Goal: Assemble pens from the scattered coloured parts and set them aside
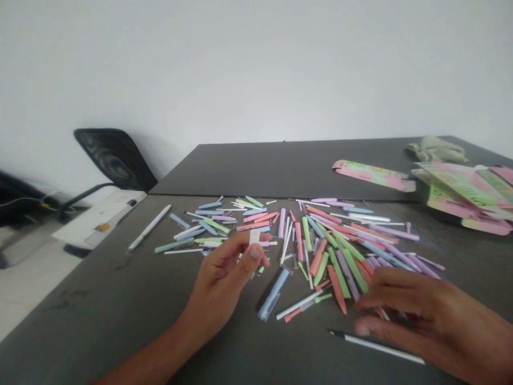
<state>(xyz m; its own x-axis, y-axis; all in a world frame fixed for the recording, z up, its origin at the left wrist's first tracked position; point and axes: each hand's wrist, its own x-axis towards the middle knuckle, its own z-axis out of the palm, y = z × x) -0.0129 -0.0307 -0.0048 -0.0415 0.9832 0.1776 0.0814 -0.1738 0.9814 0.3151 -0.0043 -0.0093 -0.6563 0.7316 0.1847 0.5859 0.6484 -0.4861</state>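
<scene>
The left hand (224, 272) is pinched shut on a short white piece (254, 237), thumb against the fingertips. It holds the piece just above the tabletop (120, 321), at the seven o'clock edge of a heap of pen parts (320, 240). The right hand (417, 315) lies palm down and released at the heap's five o'clock edge. Its fingertips rest on the nearest parts and grasp nothing that shows.

The piece looks like thin hard plastic: very light, stiff and smooth, so likely to slip or flick away from a loose pinch. It seems best held as it is now, across its middle between thumb and forefinger. The barrels and caps in the heap should handle the same way. They are round enough to roll, and the thin white refills would probably bend if pressed.

Counts:
- There is one white piece, in the left hand.
- One white rod with a dark tip (377, 346) lies just beside the right thumb, at six o'clock from the heap.
- One blue barrel under a clear cap (274, 294) lies apart between the hands.
- One whole white pen (149, 228) lies well apart at nine o'clock.
- The loose parts run to several dozen, in pink, green, blue, lilac and white, too overlapped to count exactly.
- One flat pink-and-green packet (374, 175) lies alone at one o'clock.
- A stack of packets (465, 198) at two o'clock holds at least three, though the exact number cannot be told.
- One crumpled cloth (436, 148) lies behind the stack.
</scene>
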